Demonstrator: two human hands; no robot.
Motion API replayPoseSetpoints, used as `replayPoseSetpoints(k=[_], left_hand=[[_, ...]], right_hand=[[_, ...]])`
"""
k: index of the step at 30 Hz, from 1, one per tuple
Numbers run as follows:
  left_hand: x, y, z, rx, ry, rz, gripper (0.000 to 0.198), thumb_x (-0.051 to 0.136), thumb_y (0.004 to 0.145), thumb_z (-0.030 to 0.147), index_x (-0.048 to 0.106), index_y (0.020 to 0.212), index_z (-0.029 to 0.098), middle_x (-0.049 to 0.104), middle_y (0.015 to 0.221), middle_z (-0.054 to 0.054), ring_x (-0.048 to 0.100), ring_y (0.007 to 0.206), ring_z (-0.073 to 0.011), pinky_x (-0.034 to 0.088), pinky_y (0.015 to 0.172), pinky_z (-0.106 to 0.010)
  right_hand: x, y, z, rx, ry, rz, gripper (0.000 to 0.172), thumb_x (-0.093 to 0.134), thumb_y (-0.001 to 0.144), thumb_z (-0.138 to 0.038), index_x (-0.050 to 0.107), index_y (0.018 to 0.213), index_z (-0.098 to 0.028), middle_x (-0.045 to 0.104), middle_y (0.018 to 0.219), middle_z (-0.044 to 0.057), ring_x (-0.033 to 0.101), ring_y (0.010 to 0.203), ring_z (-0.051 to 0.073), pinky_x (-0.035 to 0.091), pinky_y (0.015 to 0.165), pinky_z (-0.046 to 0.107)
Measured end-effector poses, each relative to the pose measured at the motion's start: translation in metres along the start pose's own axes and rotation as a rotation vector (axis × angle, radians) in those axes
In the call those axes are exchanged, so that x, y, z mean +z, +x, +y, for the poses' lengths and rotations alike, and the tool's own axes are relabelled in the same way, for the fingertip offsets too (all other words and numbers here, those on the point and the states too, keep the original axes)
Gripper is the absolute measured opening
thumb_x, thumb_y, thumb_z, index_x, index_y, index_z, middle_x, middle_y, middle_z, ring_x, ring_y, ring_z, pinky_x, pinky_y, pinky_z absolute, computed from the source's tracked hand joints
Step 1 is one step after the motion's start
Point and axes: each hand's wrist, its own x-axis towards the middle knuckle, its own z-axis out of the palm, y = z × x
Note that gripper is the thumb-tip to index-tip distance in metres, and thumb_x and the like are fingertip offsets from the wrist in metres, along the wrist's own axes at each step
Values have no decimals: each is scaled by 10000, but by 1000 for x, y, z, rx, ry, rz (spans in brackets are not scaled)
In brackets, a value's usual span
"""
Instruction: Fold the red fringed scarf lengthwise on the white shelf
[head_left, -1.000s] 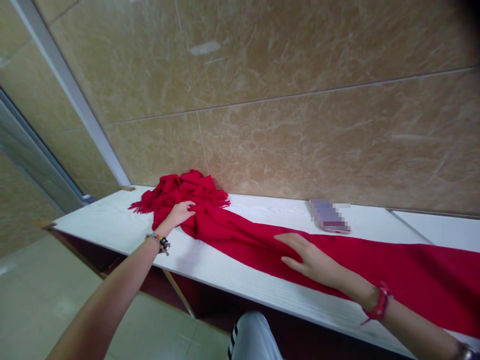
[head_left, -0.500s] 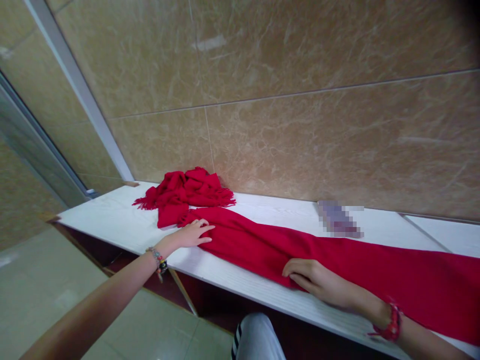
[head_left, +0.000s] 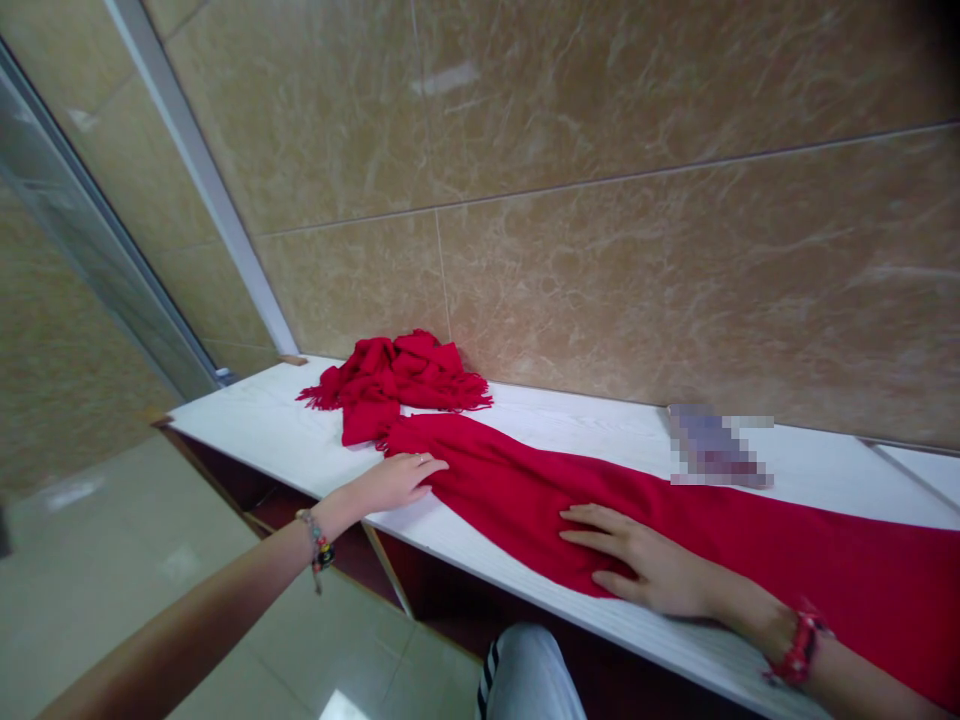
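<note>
Both of your hands rest on the long red cloth [head_left: 517,490], which runs from your left hand [head_left: 396,483] under your right hand [head_left: 649,565] and on past your right wrist. Your left hand lies palm down at the cloth's near edge, close to its fringed end, with the fingers held near one another, the thumb parted from them and a ring [head_left: 424,458] on one finger. Your right hand lies flat, fingers and thumb spread across the cloth near its front edge. Just beyond your left hand sits a bunched red heap [head_left: 405,370] with fringes; you cannot tell whether it joins the long cloth. Beyond your right hand, a little to its right, lies a blurred-out flat object [head_left: 716,450]. Under everything is the white bench top [head_left: 255,405], backed by the tan tiled wall [head_left: 600,280]. A beaded bracelet [head_left: 316,550] circles your left wrist and a red bracelet [head_left: 801,650] your right. Your knee [head_left: 529,675] shows below, between your hands.
</note>
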Motion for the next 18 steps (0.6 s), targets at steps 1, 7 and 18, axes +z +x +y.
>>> replayPoseSetpoints(k=[1, 7, 18], left_hand=[[2, 4, -3, -3, 42, -4, 400, 431, 826, 119, 435, 1221, 186, 566, 1091, -84, 545, 959, -189, 403, 836, -283], [12, 26, -10, 5, 94, 26, 511, 362, 750, -33, 470, 1193, 198, 586, 1100, -82, 547, 985, -194, 394, 850, -307], [-45, -14, -25, -95, -101, -319, 497, 545, 678, 146, 515, 1166, 238, 630, 981, -34, 580, 905, -198, 430, 773, -256]], right_hand=[[-1, 0, 0, 6, 8, -5, 445, 483, 826, -346, 456, 1262, -263, 369, 1367, 48, 305, 1255, 242, 265, 1040, 412], [2, -1, 0, -12, 13, 68, 421, 458, 840, -353, 478, 1248, -250, 420, 1331, 61, 338, 1237, 238, 278, 1035, 409], [14, -5, 11, -56, -117, 279, 386, 444, 856, -331, 495, 1226, -232, 460, 1288, 86, 353, 1226, 242, 274, 1034, 448]])
